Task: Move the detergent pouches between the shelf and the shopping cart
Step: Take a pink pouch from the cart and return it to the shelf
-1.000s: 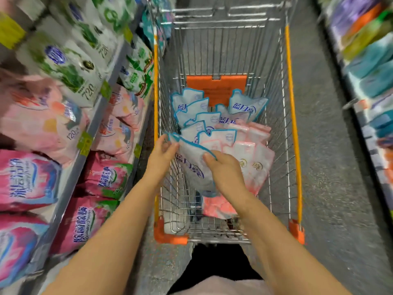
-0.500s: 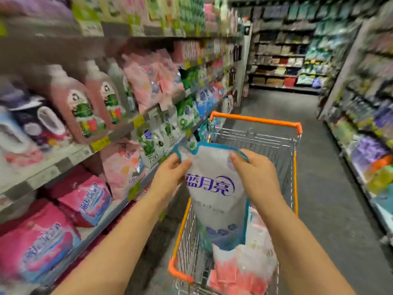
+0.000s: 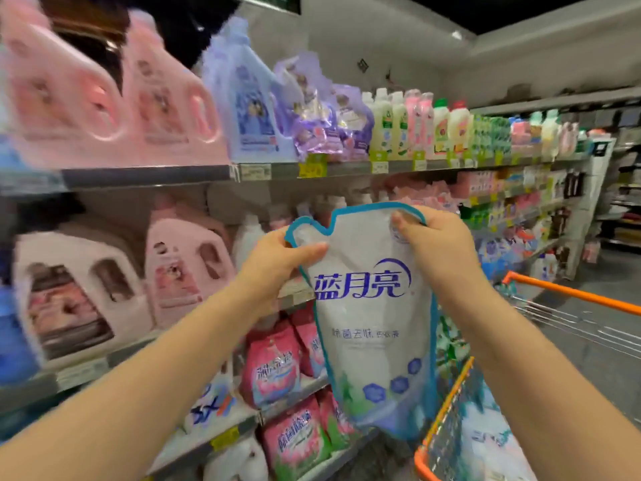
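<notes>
The detergent pouch is white with a turquoise border, a notched top, and blue flowers with green leaves near its base. It hangs upright in the air at the centre of the frame, between the shelf on the left and the shopping cart at the lower right. The left hand pinches its upper left corner, thumb pressed flat on the front. The right hand grips the upper right corner, fingers curled over the top edge.

Behind the pouch, pink jugs fill the middle left, and a purple jug stands on the upper level. Pink pouches are packed on the lower levels, just beside the held pouch's bottom left edge. The cart's orange rim runs along the lower right; more pouches show blurred through its wire side.

Large blue characters on the held pouch read 蓝月亮. A smaller grey line beneath is too soft to read surely. Yellow price tags line the shelf edge, their figures blurred.
</notes>
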Tool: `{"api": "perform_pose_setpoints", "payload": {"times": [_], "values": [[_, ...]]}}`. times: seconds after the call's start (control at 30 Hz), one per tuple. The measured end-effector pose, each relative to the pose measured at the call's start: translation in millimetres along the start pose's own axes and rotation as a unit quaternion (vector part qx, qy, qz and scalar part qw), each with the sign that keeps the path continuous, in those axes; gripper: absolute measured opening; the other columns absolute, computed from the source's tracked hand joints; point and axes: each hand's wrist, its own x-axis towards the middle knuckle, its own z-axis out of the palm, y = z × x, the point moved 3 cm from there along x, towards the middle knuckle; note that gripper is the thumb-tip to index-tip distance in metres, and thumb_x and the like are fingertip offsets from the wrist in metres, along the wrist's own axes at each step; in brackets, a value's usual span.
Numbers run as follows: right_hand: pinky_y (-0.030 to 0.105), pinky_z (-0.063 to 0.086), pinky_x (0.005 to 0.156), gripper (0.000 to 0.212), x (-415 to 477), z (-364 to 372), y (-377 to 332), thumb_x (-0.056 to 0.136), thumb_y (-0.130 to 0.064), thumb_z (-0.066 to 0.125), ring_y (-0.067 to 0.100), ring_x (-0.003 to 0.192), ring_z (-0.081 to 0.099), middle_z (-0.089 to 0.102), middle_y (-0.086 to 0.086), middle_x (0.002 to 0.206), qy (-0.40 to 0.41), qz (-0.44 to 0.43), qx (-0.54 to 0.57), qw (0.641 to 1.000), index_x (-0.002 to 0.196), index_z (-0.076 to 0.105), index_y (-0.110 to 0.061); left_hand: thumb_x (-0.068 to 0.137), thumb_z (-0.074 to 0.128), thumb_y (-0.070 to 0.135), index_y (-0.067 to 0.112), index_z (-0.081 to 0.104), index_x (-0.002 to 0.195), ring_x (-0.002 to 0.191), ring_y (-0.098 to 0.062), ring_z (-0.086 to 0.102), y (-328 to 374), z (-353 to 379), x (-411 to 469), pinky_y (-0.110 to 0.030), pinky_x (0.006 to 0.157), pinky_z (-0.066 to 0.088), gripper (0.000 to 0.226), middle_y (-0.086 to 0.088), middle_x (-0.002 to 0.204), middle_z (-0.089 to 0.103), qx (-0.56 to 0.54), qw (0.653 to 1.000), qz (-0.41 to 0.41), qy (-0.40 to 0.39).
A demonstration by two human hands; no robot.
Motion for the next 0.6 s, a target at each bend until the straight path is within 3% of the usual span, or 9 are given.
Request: {"api": "perform_pose_setpoints", "payload": {"times": [0.1, 0.2, 0.27, 0.37, 0.47, 0.6], "values": [[0.043, 0.049, 0.074, 0.021, -1.6, 52.2, -41.8, 0.091, -0.022, 0.055, 0.022, 0.074, 0.059, 0.066, 0.001, 0.072, -0.035, -0.03, 0.017, 0.999, 0.079, 0.065, -0.007, 0.081, 0.06, -0.006, 0.014, 0.061, 0.078, 0.051, -0.004, 0.062, 34.8, -65.8, -24.8, -0.016, 0.048, 0.05, 0.02, 0.007, 0.057, 0.068, 0.026, 0.999, 0.024, 0.04], [0.044, 0.051, 0.078, 0.021, -5.8, 110.5, -82.9, 0.091, -0.023, 0.056, 0.02, 0.077, 0.062, 0.07, -0.003, 0.076, -0.069, -0.046, 0.057, 0.995, 0.074, 0.068, -0.019, 0.079, 0.059, -0.009, 0.012, 0.062, 0.078, 0.052, -0.003, 0.062, 68.8, -136.2, -48.5, -0.017, 0.052, 0.052, 0.022, 0.007, 0.058, 0.068, 0.057, 0.995, 0.046, 0.065], [0.043, 0.05, 0.079, 0.021, -7.2, 154.2, -109.4, 0.09, -0.022, 0.057, 0.02, 0.077, 0.06, 0.07, 0.0, 0.077, -0.091, -0.05, 0.09, 0.99, 0.073, 0.069, -0.016, 0.078, 0.061, -0.01, 0.011, 0.064, 0.078, 0.054, -0.003, 0.063, 91.3, -185.4, -61.3, -0.016, 0.056, 0.053, 0.021, 0.007, 0.06, 0.069, 0.093, 0.991, 0.057, 0.08], [0.031, 0.044, 0.064, 0.025, -4.9, 220.7, -154.6, 0.09, -0.021, 0.058, 0.015, 0.067, 0.051, 0.059, 0.002, 0.068, -0.107, -0.049, 0.138, 0.983, 0.073, 0.065, -0.003, 0.078, 0.063, -0.008, 0.012, 0.065, 0.078, 0.055, -0.006, 0.063, 128.5, -258.8, -74.0, -0.018, 0.056, 0.054, 0.02, 0.006, 0.062, 0.069, 0.132, 0.984, 0.065, 0.097], [0.02, 0.042, 0.053, 0.027, -2.4, 284.0, -202.3, 0.091, -0.017, 0.056, 0.01, 0.057, 0.05, 0.057, -0.001, 0.06, -0.131, -0.05, 0.196, 0.971, 0.064, 0.06, -0.01, 0.079, 0.063, -0.007, 0.013, 0.064, 0.074, 0.051, -0.004, 0.061, 166.2, -326.1, -82.6, -0.016, 0.051, 0.052, 0.02, 0.008, 0.055, 0.067, 0.184, 0.971, 0.079, 0.13], [0.022, 0.049, 0.059, 0.022, 13.4, 352.3, -270.0, 0.091, -0.015, 0.055, 0.01, 0.057, 0.057, 0.062, -0.006, 0.063, -0.156, -0.077, 0.231, 0.957, 0.071, 0.063, -0.015, 0.079, 0.066, -0.001, 0.016, 0.061, 0.076, 0.049, 0.001, 0.06, 216.3, -400.3, -84.8, -0.011, 0.048, 0.049, 0.018, 0.013, 0.051, 0.064, 0.26, 0.944, 0.09, 0.184]]}}
